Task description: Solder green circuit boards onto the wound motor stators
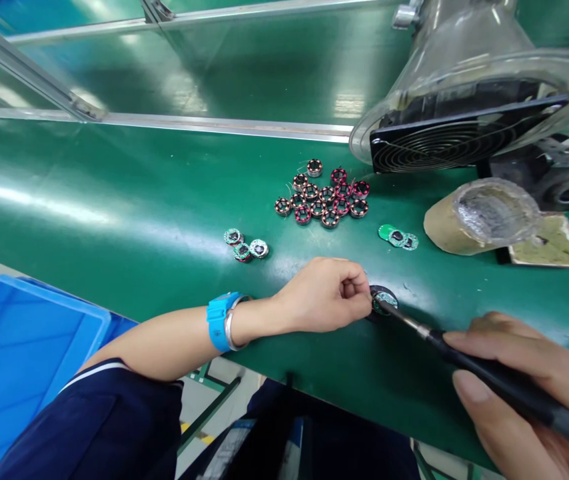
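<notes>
My right hand (pixel 529 387) grips the black handle of a soldering iron (pixel 494 373). Its metal tip meets a small round green circuit board (pixel 386 301), which sits in a dark round holder (pixel 375 316) on the bench. My left hand (pixel 327 293) is closed in a pinch at the left edge of that board; whatever is between the fingertips is too small to make out. Beyond the left hand lie several round boards on coils (pixel 242 251). Farther back is a cluster of copper-wound ring coils (pixel 318 208). Loose round green boards (pixel 398 237) overlap to the right.
On the right stand a tan cylindrical container (pixel 442 223) and a soldering-iron stand (pixel 554 180) with a yellowish sponge pad (pixel 547 243). A clear fume hood with a black fan (pixel 444 140) hangs above them. A blue bin (pixel 29 373) is beside the bench (pixel 129 220) at left.
</notes>
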Action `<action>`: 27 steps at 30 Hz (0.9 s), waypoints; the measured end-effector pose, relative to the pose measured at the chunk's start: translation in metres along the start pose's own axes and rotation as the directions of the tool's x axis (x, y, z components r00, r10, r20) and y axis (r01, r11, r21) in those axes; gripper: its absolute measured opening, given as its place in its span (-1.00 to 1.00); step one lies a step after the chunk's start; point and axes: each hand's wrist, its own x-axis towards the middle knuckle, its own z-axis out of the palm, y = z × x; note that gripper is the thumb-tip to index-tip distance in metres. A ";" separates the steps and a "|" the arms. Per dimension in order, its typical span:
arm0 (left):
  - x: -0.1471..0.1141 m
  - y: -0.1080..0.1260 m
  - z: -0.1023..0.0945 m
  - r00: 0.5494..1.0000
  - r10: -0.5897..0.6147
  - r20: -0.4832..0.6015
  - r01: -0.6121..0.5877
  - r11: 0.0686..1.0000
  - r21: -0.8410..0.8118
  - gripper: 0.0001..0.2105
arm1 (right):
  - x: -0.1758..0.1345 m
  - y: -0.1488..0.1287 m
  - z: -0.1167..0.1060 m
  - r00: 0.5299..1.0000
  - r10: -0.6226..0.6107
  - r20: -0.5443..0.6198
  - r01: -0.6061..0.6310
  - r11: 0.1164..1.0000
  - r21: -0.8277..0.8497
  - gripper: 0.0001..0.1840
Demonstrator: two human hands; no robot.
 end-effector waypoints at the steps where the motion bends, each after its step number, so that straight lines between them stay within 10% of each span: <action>1: 0.000 0.000 0.000 1.000 0.008 -0.005 -0.008 1.000 0.011 -0.93 | 0.000 0.000 0.000 1.000 -0.009 -0.009 0.009 1.000 0.001 -0.77; 27: 0.000 0.004 0.000 1.000 -0.009 -0.023 0.009 1.000 -0.009 -0.93 | -0.003 0.001 -0.008 0.993 0.106 -0.061 -0.110 0.991 -0.073 -0.79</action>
